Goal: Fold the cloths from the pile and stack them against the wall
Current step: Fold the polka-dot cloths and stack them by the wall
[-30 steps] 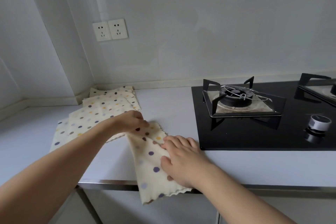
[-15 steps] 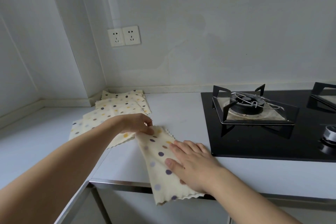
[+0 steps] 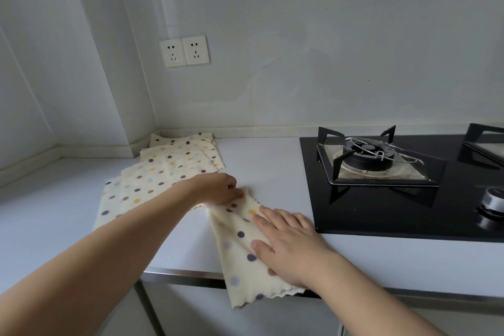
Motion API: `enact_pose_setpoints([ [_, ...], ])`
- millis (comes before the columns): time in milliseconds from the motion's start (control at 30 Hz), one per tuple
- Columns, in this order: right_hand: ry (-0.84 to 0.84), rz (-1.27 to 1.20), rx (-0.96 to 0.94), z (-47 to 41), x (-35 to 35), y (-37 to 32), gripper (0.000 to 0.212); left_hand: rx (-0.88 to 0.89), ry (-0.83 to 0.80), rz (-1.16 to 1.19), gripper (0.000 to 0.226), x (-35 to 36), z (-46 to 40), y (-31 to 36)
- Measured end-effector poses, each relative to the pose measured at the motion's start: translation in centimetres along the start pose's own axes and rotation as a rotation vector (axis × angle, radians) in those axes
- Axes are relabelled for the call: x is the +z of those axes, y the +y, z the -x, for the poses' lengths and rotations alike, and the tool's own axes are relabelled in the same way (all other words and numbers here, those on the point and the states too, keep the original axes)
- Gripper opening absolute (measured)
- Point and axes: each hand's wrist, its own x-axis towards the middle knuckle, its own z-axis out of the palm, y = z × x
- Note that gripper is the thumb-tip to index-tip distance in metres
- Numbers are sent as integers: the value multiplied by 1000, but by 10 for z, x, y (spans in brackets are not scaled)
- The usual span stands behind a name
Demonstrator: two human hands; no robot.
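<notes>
Head view: pale countertop [image 3: 272, 172]; black hob [image 3: 381, 213]; white wall [image 3: 327, 35].

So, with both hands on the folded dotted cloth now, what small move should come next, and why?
Probably fold it once more: the left hand pinches the far end of the cream polka-dot cloth, the right hand presses it flat, and its near end overhangs the white counter.

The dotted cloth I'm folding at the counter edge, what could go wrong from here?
The dotted cloth hangs past the counter edge; if the flat right hand lifts, it may slide off. The left hand pinches only its far end, so the fold could skew. The cloths by the wall lie spread and overlapping, so a stack there may sit uneven.
</notes>
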Motion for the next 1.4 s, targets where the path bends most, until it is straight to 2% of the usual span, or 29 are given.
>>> enact_pose_setpoints([
  [167, -14, -6, 0, 0, -1, -1, 60, -101, -27, 363, 51, -9, -6, 10],
  [367, 2, 6, 1, 1, -1, -1, 59, -102, -36, 423, 27, -2, -12, 26],
  [500, 11, -1, -3, 1, 0, 0, 59, -62, -1, 543, 15, 1, -13, 27],
  [700, 15, 2, 2, 0, 2, 1, 60, 45, 217, 283, 17, 22, -16, 18],
  [900, 29, 6, -1, -3, 4, 1, 60, 138, 426, -91, 16, 21, -4, 14],
  [967, 38, 15, -11, -3, 3, 1, 60, 223, 495, -4, 20, 17, 16, 11],
  [1033, 44, 22, -17, -3, 2, 2, 60, 333, 480, 163, 21, 16, 48, 6],
  [1133, 25, 26, -11, -3, 2, 2, 63, 416, 420, 198, 17, 25, 87, -11],
  [1233, -10, 26, 3, -2, 1, 0, 65, 433, 429, 138, 22, 34, 104, -28],
  [1400, -34, 34, 16, 0, -4, -3, 65, 588, 616, -175, 18, 47, 103, -34],
])
